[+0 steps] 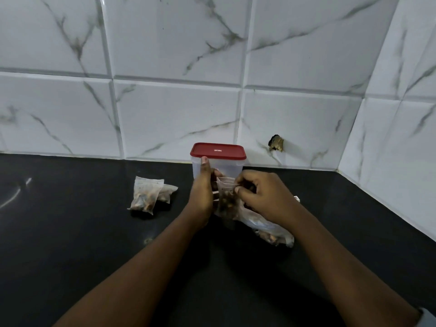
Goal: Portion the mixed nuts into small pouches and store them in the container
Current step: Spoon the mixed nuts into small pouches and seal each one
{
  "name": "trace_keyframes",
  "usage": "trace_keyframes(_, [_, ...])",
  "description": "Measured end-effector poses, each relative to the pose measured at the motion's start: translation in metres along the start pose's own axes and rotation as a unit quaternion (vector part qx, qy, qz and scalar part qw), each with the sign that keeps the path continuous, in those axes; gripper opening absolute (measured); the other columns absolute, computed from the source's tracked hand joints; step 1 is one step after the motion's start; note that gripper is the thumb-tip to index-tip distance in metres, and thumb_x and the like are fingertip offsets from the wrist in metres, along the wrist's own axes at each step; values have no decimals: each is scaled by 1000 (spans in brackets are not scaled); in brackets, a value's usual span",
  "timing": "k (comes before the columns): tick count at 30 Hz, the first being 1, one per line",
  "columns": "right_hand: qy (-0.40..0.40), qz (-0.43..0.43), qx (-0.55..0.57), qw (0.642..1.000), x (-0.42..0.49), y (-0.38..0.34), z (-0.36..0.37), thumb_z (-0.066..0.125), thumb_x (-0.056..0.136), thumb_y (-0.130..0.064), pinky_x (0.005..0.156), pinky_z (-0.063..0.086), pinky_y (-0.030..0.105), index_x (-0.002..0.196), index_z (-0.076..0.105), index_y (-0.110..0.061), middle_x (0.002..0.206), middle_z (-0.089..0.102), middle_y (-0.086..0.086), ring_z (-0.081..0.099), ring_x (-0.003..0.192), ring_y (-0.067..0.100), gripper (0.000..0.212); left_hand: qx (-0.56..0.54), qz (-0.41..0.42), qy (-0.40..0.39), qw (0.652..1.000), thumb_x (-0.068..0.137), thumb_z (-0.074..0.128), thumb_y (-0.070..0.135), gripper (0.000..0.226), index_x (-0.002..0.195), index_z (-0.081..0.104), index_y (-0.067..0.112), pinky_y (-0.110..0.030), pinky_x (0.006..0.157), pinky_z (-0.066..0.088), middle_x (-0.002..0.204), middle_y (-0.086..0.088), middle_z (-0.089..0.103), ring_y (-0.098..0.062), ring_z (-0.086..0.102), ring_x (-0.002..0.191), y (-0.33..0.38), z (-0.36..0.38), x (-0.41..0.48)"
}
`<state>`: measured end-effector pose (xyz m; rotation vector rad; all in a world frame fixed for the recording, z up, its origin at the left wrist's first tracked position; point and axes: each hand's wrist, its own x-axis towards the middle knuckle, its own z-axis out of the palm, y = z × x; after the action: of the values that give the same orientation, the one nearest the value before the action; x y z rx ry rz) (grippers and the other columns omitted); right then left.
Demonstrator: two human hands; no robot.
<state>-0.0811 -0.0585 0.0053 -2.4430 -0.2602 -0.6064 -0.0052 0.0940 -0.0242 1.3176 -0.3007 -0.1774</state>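
Seemingly at the sealing step, the head view shows the small pouch (226, 200), part full of nuts, held upright above the bench (70, 232) between both hands. The left hand (203, 187) grips its left edge with curled fingers, and the right hand (259, 197) pinches the top strip between thumb and fingertips. If the strip closes unevenly, or a nut sits in the seam, the pouch could gape and spill once laid down; a loose hold on the thin plastic could also let it tip. At twelve o'clock from the pouch, just behind the hands, stands the container (226, 168) with its red lid (218, 151) on, so the lid must come off before anything goes in. Filled pouches (146, 197) lie at nine o'clock. The big bag (266, 228) of nuts lies at four o'clock below the right wrist, where a forearm might drag it. A chipped hole (276, 143) marks the tiled wall (179, 114) at one o'clock.
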Motion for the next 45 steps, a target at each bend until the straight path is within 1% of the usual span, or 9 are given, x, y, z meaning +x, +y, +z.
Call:
trace_keyframes(7, [-51,-30,-72,996,0,3,9,71,95,-16,85,57,27,109,80,-23,101,74,-9,67,92,2,18,13,-2,61,998,106,33,62,55,98,60,15,-39,79,49,108,-12,76,-24,68,91,23,-8,12])
trace_keyframes(12, [65,-43,0,997,-1,-1,3,73,93,-14,75,53,15,99,79,-19,88,74,-12,68,83,0,11,24,34,51,998,101,31,72,68,102,65,13,-37,77,51,97,-5,74,-21,68,90,-7,-23,-8])
trace_keyframes(16, [-57,-35,-59,996,-4,0,10,71,92,-17,80,56,25,100,80,-22,92,75,-10,68,85,0,13,-4,-5,45,999,101,27,71,69,99,65,13,-35,70,53,95,-4,74,-19,66,78,-12,-27,-7])
trace_keyframes(21, [73,-49,27,996,0,-5,3,72,92,-12,73,52,14,96,78,-19,87,74,-11,69,81,1,10,-7,-19,24,1000,100,24,75,79,110,68,11,-42,79,55,99,-8,79,-26,73,88,-9,-26,-3])
trace_keyframes(26, [-87,-40,-66,993,-5,-2,12,69,91,-17,73,53,23,97,79,-25,88,73,-10,67,80,2,13,-15,-49,40,998,98,26,78,80,109,67,10,-40,75,53,98,-7,78,-24,70,82,-9,-27,-3])
trace_keyframes(31, [63,-52,21,996,0,-7,2,71,91,-10,68,46,12,91,75,-21,82,72,-11,66,74,2,12,-26,-60,24,998,97,29,80,85,118,68,8,-40,76,55,114,-21,74,-28,70,92,-7,-30,-2])
trace_keyframes(36, [-102,-33,-74,991,-6,-5,3,70,91,-17,64,43,10,88,74,-28,83,71,-12,63,79,-2,12,-29,-76,11,997,96,23,81,90,114,69,6,-54,93,53,115,-23,74,-37,68,97,-5,-29,-4])
trace_keyframes(42, [55,-45,42,997,-2,-8,3,70,91,-9,69,51,16,91,75,-20,82,72,-9,66,75,6,12,-51,-91,-5,995,96,22,82,98,124,69,1,-48,89,52,120,-28,71,-37,66,99,-5,-31,-5])
trace_keyframes(45, [-50,-51,-43,996,-3,-5,3,70,90,-14,68,48,20,93,77,-21,84,72,-9,65,76,3,10,-53,-91,-38,994,93,21,85,103,123,70,1,-54,100,49,121,-29,70,-42,67,107,-4,-32,-7])
